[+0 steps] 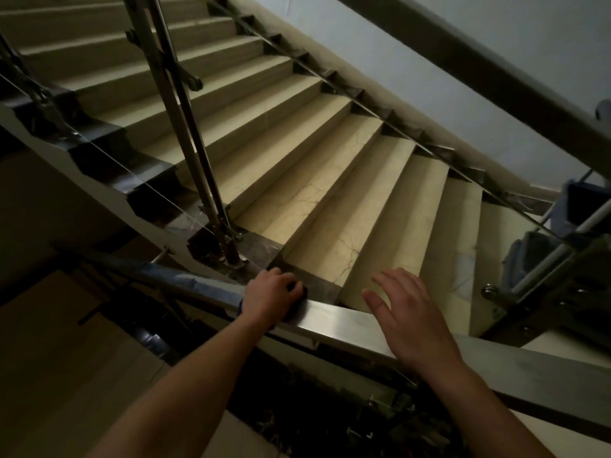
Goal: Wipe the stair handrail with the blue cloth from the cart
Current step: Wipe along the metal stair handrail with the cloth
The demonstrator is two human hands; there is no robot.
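The left hand curls over the top of the steel handrail, gripping a blue cloth, of which only a sliver shows at the wrist. The right hand hovers open just above the rail, fingers spread. The cart stands well apart, at the foot of the stairs. Wiping seems under way. How much of the rail is done cannot be told.

My left hand and right hand were bare. Both my arms were bare too. A little bit of blue showed at my left wrist; I could not tell what it was.
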